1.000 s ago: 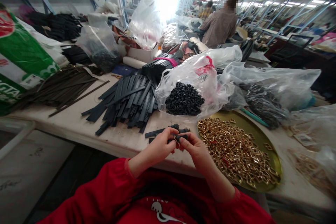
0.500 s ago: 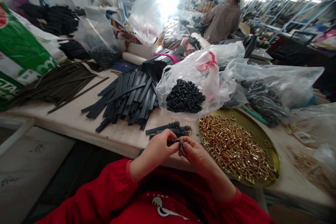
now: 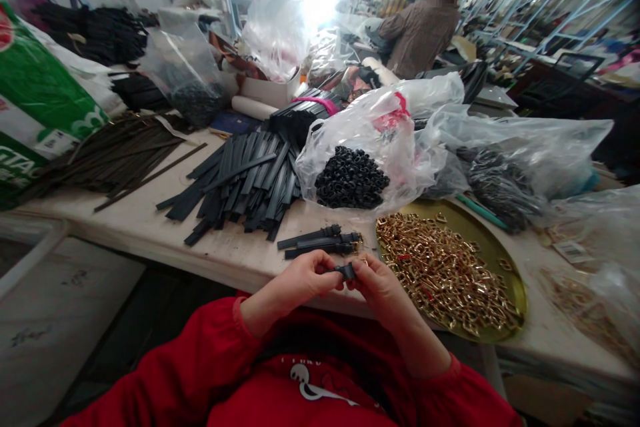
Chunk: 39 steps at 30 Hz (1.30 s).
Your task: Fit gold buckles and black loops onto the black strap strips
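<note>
Between the fingertips of both hands is a short visible piece of dark strap point(image 3: 345, 271), at the table's front edge. My left hand point(image 3: 313, 275) pinches its left part; my right hand point(image 3: 375, 283) is closed on its right end, where a bit of gold metal shows at the fingers. Most of the strap is hidden by the hands. Just beyond them lie several dark straps point(image 3: 313, 239) with loops and gold buckles at their right ends. Right of my right hand, a gold round tray point(image 3: 520, 310) carries a heap of gold buckles point(image 3: 450, 273).
A clear plastic bag point(image 3: 400, 140) holds small black loops point(image 3: 353, 177). Flat dark straps point(image 3: 240, 180) are piled to its left, with thin brown strips point(image 3: 120, 153) farther left. More plastic bags point(image 3: 525, 147) stand at right. Beyond the table is another person point(image 3: 420, 33).
The strap piece has turned from pointing downward to lying crosswise between my fingertips. My right hand has shifted slightly right. The view has tilted a little.
</note>
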{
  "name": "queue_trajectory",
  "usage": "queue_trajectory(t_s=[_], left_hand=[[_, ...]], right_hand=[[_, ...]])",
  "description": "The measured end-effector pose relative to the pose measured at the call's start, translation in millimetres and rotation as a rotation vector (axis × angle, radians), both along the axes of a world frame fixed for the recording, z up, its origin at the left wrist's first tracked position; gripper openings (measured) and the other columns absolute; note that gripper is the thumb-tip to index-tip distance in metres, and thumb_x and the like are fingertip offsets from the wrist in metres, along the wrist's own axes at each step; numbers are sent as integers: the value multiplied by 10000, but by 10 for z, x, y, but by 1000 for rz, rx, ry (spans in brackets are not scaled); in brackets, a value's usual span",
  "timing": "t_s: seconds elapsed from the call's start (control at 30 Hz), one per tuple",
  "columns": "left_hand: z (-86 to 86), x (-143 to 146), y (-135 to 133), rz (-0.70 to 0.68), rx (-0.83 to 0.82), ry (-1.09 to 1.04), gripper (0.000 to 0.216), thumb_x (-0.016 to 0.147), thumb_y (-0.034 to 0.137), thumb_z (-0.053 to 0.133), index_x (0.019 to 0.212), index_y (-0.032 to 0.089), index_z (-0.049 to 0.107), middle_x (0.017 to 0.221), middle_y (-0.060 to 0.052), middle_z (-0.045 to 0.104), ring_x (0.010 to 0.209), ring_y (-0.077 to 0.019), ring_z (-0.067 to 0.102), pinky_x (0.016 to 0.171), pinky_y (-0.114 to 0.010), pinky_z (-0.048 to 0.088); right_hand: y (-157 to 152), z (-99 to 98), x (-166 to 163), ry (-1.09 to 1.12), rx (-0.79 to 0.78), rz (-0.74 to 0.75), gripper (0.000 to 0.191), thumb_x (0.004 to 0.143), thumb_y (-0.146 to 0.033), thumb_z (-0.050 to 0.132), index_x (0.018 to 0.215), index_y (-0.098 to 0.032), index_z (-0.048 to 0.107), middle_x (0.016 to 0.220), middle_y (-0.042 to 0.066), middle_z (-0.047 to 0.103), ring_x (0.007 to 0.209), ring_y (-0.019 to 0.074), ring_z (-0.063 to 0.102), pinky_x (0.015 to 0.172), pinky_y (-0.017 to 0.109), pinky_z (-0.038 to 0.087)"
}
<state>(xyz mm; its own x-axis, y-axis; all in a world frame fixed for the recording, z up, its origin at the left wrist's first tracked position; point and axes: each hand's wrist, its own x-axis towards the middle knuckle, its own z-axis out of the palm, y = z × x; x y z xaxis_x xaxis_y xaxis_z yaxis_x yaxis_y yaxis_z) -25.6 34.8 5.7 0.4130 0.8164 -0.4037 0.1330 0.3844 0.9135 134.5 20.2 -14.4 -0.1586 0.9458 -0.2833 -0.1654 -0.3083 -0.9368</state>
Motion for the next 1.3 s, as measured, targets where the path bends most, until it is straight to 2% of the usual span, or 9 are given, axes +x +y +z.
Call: queue_trajectory(t_s=[0.17,0.27,0.43,0.7,0.87,1.0,1.07,1.2,1.3], left_hand=[[10,-38,-6,31,-108,-108,163,680,261,596,746,153,493,663,6,637,563,-79,508,520,-183,354],[-60,-59,-12,16,-135,-167,243,676,330,639,763,140,515,692,-9,652,567,-78,522,563,-198,382],[-112,-20,-45,-19,-205,-150,263,639,341,677,735,141,534,598,20,618,544,-91,547,563,-211,398],[-53,-3,-68,-131,-160,-24,143,657,257,631,727,137,595,576,21,624,527,-91,547,505,-186,384],[-66,-9,-88,-129,-137,38,119,657,237,616,727,143,594,586,25,620,540,-102,556,500,-188,394],[-3,36,-68,-108,-98,77,103,679,241,585,709,145,560,588,25,602,531,-98,549,498,-186,393],[18,27,-44,-167,-71,104,130,711,278,544,679,152,541,571,22,585,499,-97,531,474,-188,381],[12,-40,-9,-338,-25,170,235,746,367,484,633,165,519,530,22,545,427,-86,453,400,-185,310],[-30,-58,-13,-377,-29,188,260,750,398,473,645,165,517,512,32,509,410,-84,416,384,-189,283]], right_hand=[[21,-18,1,-294,147,-145,256,717,-382,606,748,-221,410,519,-80,452,449,95,454,461,217,346],[10,-52,56,-420,214,-34,193,742,-341,561,859,-224,461,566,-75,447,447,86,409,435,207,306],[-67,-61,163,-588,326,142,76,770,-286,515,743,-215,519,612,-42,467,539,102,427,503,217,333],[-156,114,244,-650,375,284,67,781,-273,515,766,-219,552,663,-17,541,623,131,474,566,233,363],[-140,96,201,-663,383,390,59,781,-244,503,760,-212,549,678,-16,555,618,126,482,577,236,361],[-182,-47,137,-651,311,133,103,799,-296,467,749,-211,497,634,-21,506,585,130,465,548,240,363],[-209,-117,105,-675,314,-3,112,801,-312,468,756,-212,492,637,-17,505,586,134,465,553,247,365],[-236,-187,48,-724,363,-38,97,790,-306,488,766,-213,501,626,-11,520,581,142,472,557,257,368],[-244,-211,18,-748,390,-50,92,797,-297,474,777,-210,496,644,-3,541,598,147,498,569,259,383]])
